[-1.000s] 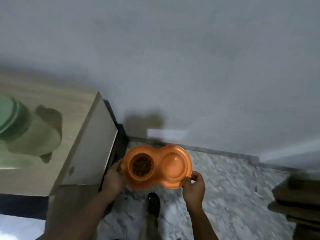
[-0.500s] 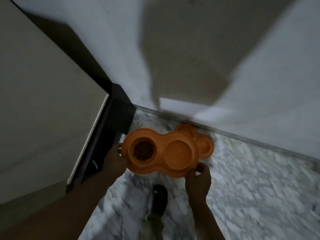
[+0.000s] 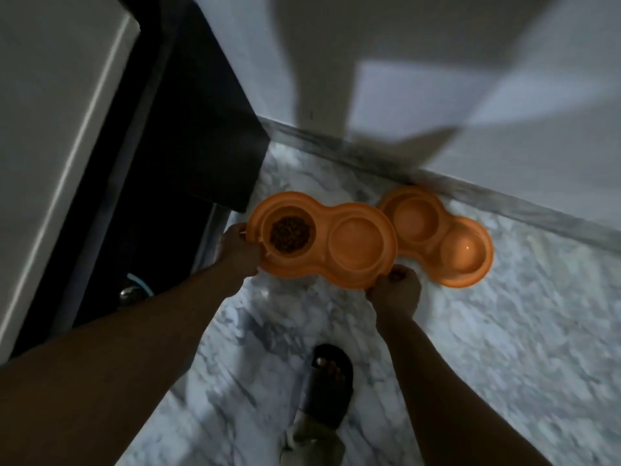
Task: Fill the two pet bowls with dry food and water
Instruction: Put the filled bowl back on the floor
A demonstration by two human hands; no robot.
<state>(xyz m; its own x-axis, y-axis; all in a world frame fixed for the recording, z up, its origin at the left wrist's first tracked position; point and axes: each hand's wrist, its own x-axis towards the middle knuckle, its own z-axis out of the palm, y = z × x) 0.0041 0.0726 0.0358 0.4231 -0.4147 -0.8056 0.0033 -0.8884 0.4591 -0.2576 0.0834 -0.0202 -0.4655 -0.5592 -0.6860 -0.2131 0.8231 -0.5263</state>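
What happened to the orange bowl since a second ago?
The held double bowl came down toward the marble floor, next to a second orange double bowl that lies by the wall and has come into view. Unchanged: left hand and right hand grip its ends, dry food in one cup.

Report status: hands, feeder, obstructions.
Left hand grips held feeder at kibble end, right hand at other end. Other well: contents unclear. Second feeder on floor, close behind held one's right end.
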